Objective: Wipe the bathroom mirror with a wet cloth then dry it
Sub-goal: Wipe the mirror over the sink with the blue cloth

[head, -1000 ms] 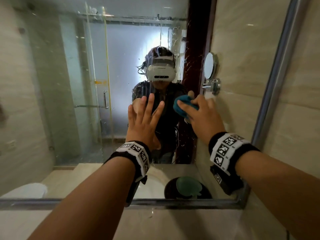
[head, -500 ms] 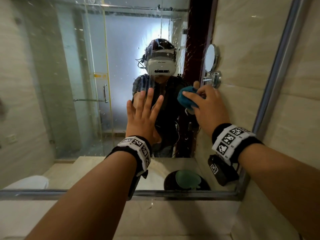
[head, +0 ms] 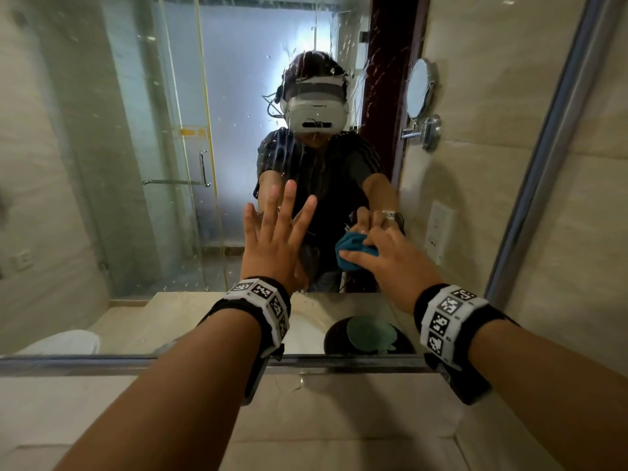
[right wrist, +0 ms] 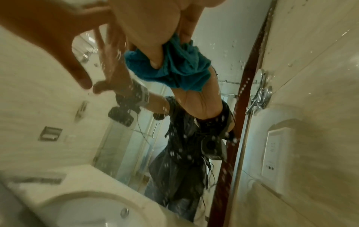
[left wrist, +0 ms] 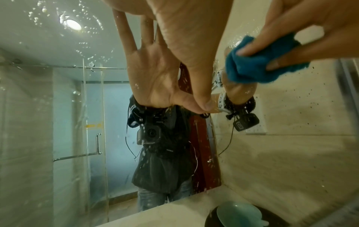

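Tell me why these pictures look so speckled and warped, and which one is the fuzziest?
Head view: the specks are water droplets and streaks on the large wall mirror, and the frame edges bow. Left wrist view: a reflected round ceiling light glares among droplets. Right wrist view: fuzziest, smeared around the crumpled blue cloth gripped by the right hand.

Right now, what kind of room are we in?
A bathroom, most likely. A large wall mirror reflects a glass shower door, a round basin shows in the right wrist view, and a small shaving mirror is mounted on the tiled wall.
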`<state>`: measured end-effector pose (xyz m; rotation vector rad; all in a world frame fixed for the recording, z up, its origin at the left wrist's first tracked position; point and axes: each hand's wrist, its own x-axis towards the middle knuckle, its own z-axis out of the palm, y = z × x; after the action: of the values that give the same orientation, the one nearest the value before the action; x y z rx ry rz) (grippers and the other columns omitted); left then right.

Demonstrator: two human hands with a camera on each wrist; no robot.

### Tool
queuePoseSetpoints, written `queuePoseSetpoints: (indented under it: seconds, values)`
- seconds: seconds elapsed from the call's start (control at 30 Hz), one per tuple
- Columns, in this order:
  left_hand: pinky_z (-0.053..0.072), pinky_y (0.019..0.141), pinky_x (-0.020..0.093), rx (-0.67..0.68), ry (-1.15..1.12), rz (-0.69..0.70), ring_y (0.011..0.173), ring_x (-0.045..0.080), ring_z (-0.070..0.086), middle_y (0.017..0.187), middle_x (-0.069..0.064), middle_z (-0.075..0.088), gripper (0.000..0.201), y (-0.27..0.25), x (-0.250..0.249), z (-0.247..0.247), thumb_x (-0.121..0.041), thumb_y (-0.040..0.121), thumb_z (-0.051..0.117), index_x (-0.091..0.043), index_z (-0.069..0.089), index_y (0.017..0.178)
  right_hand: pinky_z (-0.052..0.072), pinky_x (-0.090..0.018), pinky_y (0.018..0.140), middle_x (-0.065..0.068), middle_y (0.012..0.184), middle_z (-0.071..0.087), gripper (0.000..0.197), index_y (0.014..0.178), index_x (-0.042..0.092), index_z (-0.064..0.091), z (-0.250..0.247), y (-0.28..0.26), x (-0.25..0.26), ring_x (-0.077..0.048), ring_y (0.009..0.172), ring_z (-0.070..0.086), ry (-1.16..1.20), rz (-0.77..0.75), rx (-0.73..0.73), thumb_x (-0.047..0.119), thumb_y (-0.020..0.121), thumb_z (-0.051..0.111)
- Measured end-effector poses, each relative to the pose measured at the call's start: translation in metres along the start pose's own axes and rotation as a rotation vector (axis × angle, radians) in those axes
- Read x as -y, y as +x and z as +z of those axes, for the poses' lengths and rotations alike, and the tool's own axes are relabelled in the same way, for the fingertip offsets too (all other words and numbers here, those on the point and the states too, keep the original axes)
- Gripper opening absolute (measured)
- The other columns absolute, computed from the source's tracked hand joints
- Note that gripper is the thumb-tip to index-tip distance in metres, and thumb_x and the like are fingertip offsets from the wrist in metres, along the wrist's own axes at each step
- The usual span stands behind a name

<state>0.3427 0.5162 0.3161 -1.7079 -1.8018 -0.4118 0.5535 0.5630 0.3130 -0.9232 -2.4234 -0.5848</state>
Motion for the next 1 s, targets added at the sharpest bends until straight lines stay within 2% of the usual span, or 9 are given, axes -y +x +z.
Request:
queuePoseSetpoints:
  seconds: [0.1, 0.27, 0.37, 0.47, 0.53, 0.63, 0.77, 0.87, 1.0]
  values:
    - [-0.026, 0.105, 0.054, 0.018, 0.014, 0.018, 0.137, 0.032, -0.032, 0.143, 0.01, -0.045, 0.136, -0.008, 0.004, 0.006, -0.058, 0.064, 0.075, -0.025, -0.034, 0.14, 0.053, -0.038, 0.071, -0.013, 0.112, 0.05, 0.063, 0.122, 0.025, 0.06, -0.017, 0.018, 0.004, -0.031, 0.099, 0.044, 0.073, 0.137, -0.268, -0.001, 0.068, 0.077]
    - [-0.021, 0.109, 0.054, 0.051, 0.019, 0.041, 0.138, 0.032, -0.031, 0.146, 0.008, -0.042, 0.144, -0.023, 0.015, 0.02, -0.06, 0.056, 0.079, -0.026, -0.031, 0.141, 0.054, -0.041, 0.069, -0.014, 0.109, 0.053, 0.054, 0.122, 0.025, 0.062, -0.015, 0.035, 0.019, -0.037, 0.095, 0.049, 0.061, 0.206, -0.448, 0.005, 0.074, 0.075]
    - [-0.013, 0.112, 0.057, 0.091, 0.049, 0.028, 0.136, 0.033, -0.034, 0.146, 0.011, -0.043, 0.147, -0.034, 0.018, 0.032, -0.067, 0.054, 0.076, -0.024, -0.033, 0.142, 0.052, -0.039, 0.067, -0.013, 0.108, 0.054, 0.048, 0.122, 0.026, 0.061, 0.004, 0.024, 0.03, -0.035, 0.094, 0.05, -0.042, 0.104, -0.356, 0.014, 0.077, 0.075]
    - [-0.011, 0.113, 0.058, 0.08, 0.042, 0.021, 0.137, 0.034, -0.032, 0.147, 0.012, -0.041, 0.146, -0.037, 0.018, 0.037, -0.068, 0.054, 0.075, -0.023, -0.033, 0.142, 0.046, -0.036, 0.083, -0.005, 0.121, 0.045, 0.042, 0.123, 0.024, 0.055, 0.034, 0.002, 0.033, -0.026, 0.106, 0.048, -0.06, 0.052, -0.115, 0.044, 0.086, 0.062]
    - [-0.012, 0.112, 0.058, 0.074, 0.024, 0.014, 0.138, 0.034, -0.032, 0.146, 0.011, -0.042, 0.146, -0.037, 0.016, 0.038, -0.067, 0.056, 0.075, -0.024, -0.035, 0.141, 0.052, -0.037, 0.07, -0.006, 0.113, 0.041, 0.053, 0.121, 0.024, 0.06, 0.043, -0.012, 0.039, -0.029, 0.093, 0.054, -0.044, -0.004, -0.06, 0.026, 0.072, 0.08]
    - [-0.013, 0.111, 0.057, 0.059, 0.012, 0.001, 0.138, 0.033, -0.03, 0.146, 0.01, -0.042, 0.146, -0.039, 0.014, 0.041, -0.066, 0.056, 0.076, -0.024, -0.036, 0.14, 0.053, -0.035, 0.054, -0.009, 0.101, 0.045, 0.073, 0.114, 0.025, 0.066, 0.051, -0.023, 0.037, -0.029, 0.078, 0.057, -0.042, -0.091, -0.061, 0.009, 0.047, 0.091]
    - [-0.014, 0.112, 0.057, 0.04, -0.001, -0.016, 0.137, 0.033, -0.03, 0.141, 0.01, -0.048, 0.144, -0.042, 0.012, 0.046, -0.065, 0.057, 0.076, -0.024, -0.035, 0.14, 0.055, -0.042, 0.06, -0.016, 0.109, 0.054, 0.064, 0.12, 0.02, 0.062, 0.027, 0.003, 0.045, -0.039, 0.091, 0.055, 0.021, 0.081, -0.227, 0.002, 0.061, 0.082]
    - [-0.015, 0.112, 0.055, 0.028, -0.029, -0.012, 0.137, 0.031, -0.032, 0.141, 0.009, -0.049, 0.141, -0.048, 0.013, 0.054, -0.063, 0.059, 0.075, -0.024, -0.034, 0.141, 0.053, -0.037, 0.061, -0.018, 0.11, 0.056, 0.061, 0.121, 0.02, 0.061, 0.02, 0.023, 0.052, -0.037, 0.093, 0.05, 0.048, 0.218, -0.371, -0.001, 0.066, 0.077]
    - [-0.013, 0.113, 0.055, 0.013, -0.043, -0.024, 0.141, 0.033, -0.022, 0.148, 0.009, -0.039, 0.147, -0.056, 0.015, 0.066, -0.062, 0.05, 0.08, -0.023, -0.024, 0.146, 0.05, -0.035, 0.069, -0.015, 0.114, 0.053, 0.063, 0.123, 0.024, 0.06, 0.041, 0.017, 0.064, -0.029, 0.094, 0.041, -0.011, 0.105, -0.338, 0.004, 0.066, 0.08]
